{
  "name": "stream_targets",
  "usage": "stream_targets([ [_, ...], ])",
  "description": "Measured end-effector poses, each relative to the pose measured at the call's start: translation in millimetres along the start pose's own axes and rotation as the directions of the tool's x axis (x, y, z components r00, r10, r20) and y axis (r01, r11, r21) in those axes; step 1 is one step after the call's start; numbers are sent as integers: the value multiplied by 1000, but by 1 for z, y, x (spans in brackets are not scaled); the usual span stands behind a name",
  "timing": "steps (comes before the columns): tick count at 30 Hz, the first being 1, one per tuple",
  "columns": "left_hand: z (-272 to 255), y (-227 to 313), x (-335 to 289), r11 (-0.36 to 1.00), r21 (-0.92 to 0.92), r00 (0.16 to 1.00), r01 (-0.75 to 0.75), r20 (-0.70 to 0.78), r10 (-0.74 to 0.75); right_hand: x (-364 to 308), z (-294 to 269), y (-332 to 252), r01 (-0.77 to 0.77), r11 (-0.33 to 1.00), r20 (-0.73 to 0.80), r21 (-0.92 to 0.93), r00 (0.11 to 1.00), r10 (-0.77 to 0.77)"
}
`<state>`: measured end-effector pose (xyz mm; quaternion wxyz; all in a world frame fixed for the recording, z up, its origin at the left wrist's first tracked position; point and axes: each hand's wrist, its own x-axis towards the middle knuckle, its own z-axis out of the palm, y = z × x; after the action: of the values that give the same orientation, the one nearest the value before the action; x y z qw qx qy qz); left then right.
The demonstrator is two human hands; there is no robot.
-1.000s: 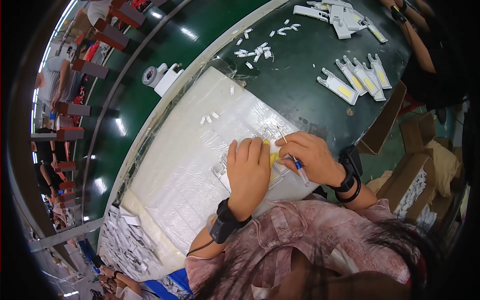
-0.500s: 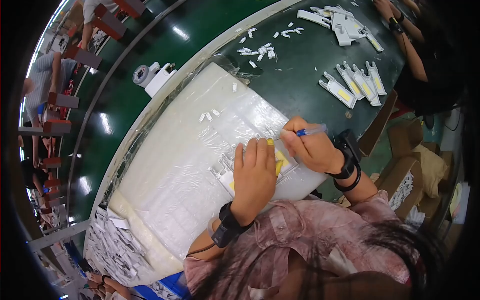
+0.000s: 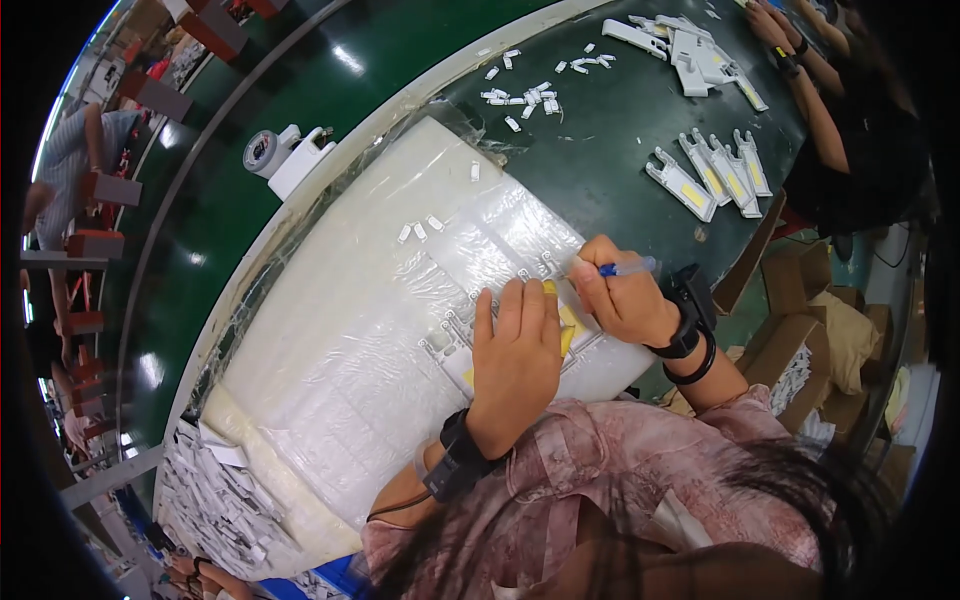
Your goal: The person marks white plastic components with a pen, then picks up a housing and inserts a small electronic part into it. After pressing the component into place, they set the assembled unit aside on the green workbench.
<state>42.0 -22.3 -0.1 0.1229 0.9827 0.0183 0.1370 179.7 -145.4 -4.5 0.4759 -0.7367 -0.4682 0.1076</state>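
Your right hand [image 3: 622,300] had just turned the screwdriver [image 3: 628,267] over: a second earlier its metal shaft pointed away from you with the clear handle end toward your body, and now the handle stood out to the right above your knuckles, pinched between thumb and fingers, while the shaft was lost behind your hand. That turn suggested the work had passed from handling the panels to using the tool on them, though you could not have told from here whether its tip touched anything. Your left hand [image 3: 518,360] lay palm down, fingers close together and gripping nothing, across the white lamp panels [image 3: 455,362], probably steadying them; it had hardly shifted. The panels sat side by side beneath it, lugs facing away from you, yellow patches showing between your hands. Under them was the film-covered foam pad [image 3: 330,350], where three small white pieces [image 3: 420,231] lay beyond your fingers. Farther out on the green worktop [image 3: 600,190], a group of yellow-striped panels [image 3: 727,178] lay well apart, untouched.
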Motion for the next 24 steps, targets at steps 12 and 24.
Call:
stream_targets([
  [12, -3, 1, 1, 1000, -8, 1000, 13, 11, -13, -1, 3, 5, 38, 994, 42, -104, 999, -34],
  [24, -4, -2, -1, 1000, -20, 999, 14, 36, -14, -6, 3, 13, -1, 989, 53, 149, 999, -7],
])
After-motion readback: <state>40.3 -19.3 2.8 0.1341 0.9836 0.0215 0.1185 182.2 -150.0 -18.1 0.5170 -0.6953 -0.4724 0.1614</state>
